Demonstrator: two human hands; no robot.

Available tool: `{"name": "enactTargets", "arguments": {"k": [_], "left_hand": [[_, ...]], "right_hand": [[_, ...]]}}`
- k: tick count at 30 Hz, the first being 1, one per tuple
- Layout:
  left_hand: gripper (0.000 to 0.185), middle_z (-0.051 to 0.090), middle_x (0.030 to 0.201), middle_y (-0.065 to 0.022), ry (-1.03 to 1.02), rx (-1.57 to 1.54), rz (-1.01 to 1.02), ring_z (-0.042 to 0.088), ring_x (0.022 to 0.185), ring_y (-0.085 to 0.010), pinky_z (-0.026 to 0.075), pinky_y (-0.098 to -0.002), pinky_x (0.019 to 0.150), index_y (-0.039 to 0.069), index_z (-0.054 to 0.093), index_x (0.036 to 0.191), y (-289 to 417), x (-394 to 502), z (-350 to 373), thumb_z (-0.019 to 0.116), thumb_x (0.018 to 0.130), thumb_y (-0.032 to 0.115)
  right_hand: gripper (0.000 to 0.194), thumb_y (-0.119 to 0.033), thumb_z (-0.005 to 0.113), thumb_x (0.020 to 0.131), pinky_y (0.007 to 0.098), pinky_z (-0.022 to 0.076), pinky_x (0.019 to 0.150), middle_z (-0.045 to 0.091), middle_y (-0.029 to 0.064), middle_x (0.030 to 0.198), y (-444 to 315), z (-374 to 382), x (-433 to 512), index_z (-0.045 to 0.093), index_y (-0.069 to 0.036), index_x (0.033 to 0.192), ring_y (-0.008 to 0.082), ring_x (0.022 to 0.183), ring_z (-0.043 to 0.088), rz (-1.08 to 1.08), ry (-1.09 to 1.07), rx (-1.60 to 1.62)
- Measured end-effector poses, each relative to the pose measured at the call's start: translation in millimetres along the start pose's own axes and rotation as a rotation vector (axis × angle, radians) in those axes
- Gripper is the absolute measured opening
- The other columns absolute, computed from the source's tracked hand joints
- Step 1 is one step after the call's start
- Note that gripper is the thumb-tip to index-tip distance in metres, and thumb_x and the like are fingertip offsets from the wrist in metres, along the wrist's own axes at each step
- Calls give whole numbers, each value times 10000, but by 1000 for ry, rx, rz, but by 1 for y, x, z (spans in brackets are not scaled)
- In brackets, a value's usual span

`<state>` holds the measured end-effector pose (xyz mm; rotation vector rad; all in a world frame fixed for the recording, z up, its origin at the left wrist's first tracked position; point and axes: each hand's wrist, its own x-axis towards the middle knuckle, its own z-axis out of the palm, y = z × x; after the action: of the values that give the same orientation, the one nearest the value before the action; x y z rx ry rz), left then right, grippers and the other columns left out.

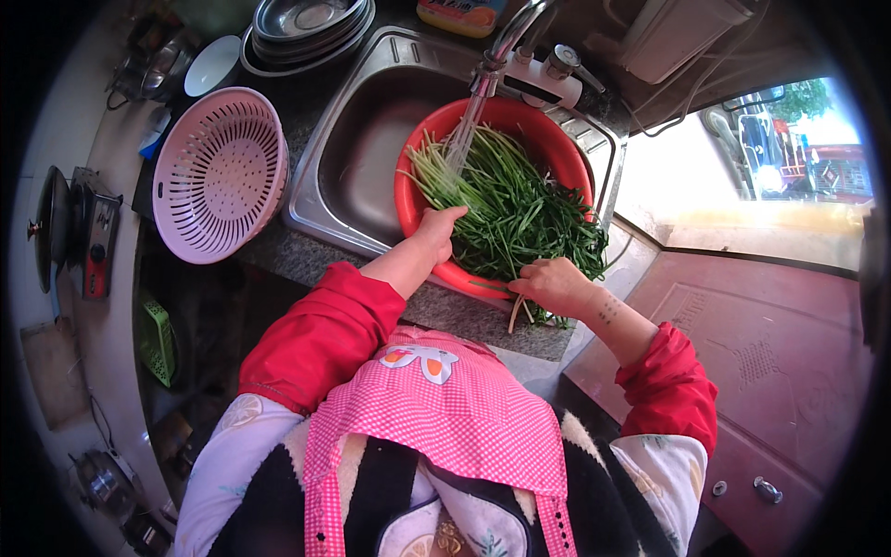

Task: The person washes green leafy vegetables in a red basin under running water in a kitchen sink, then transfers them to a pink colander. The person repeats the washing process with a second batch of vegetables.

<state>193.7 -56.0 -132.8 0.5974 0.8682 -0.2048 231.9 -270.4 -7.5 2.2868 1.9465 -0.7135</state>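
A red plastic basin (572, 157) stands tilted partly over the right side of a steel sink (348, 132), filled with long green leafy stalks (515, 202). Water runs from the chrome faucet (484, 82) onto the pale stalk ends. My left hand (437, 233) is at the basin's near left rim, thumb towards the stalks; its fingers are mostly hidden. My right hand (553, 285) is closed at the near rim on a few stalks, whose pale ends hang down over the counter edge.
A pink colander (221, 174) sits left of the sink. Behind it are a white bowl (213, 66) and stacked metal bowls (310, 35). A yellow bottle (459, 15) stands behind the sink. At the right is a reddish door (738, 348); a portable stove (97, 237) is far left.
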Motion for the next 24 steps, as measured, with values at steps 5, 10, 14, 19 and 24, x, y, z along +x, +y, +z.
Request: {"name": "enactTargets", "arguments": {"k": [5,10,14,19,24], "left_hand": [[328,612,1131,-147,-3,8,-5,588,1042,-306,457,-468,929,-17,553,1168,-4,9,-4,592,855,74],[335,609,1143,-144,-33,-8,4,585,1050,-307,453,-470,939,-6,553,1177,-5,11,-6,597,858,90],[344,607,1149,-141,6,-10,7,582,1053,-309,450,-479,940,4,551,1181,-6,14,-7,608,860,115],[370,582,1193,-137,14,10,-24,546,1109,-290,438,-483,939,21,546,1196,-2,3,-1,629,858,145],[696,450,1302,-186,182,273,72,452,1189,-307,413,-457,944,-2,316,1298,-18,21,-1,725,747,115]], "right_hand": [[108,-194,614,790,349,507,641,568,48,785,5,-28,-7,649,-137,876,246,782,615,38,167,196],[117,-39,634,813,333,461,730,525,88,899,18,-77,-24,617,-49,928,225,843,564,167,635,643],[187,-224,523,942,351,444,832,548,87,910,16,-120,-41,559,-41,927,210,885,546,113,940,1035],[250,-303,430,992,286,445,474,460,36,667,4,-185,-74,499,-66,956,145,492,464,36,1193,1080],[179,-201,395,1008,177,251,358,372,0,652,-9,-219,-73,495,-62,1060,35,432,288,87,1238,1077]]}}
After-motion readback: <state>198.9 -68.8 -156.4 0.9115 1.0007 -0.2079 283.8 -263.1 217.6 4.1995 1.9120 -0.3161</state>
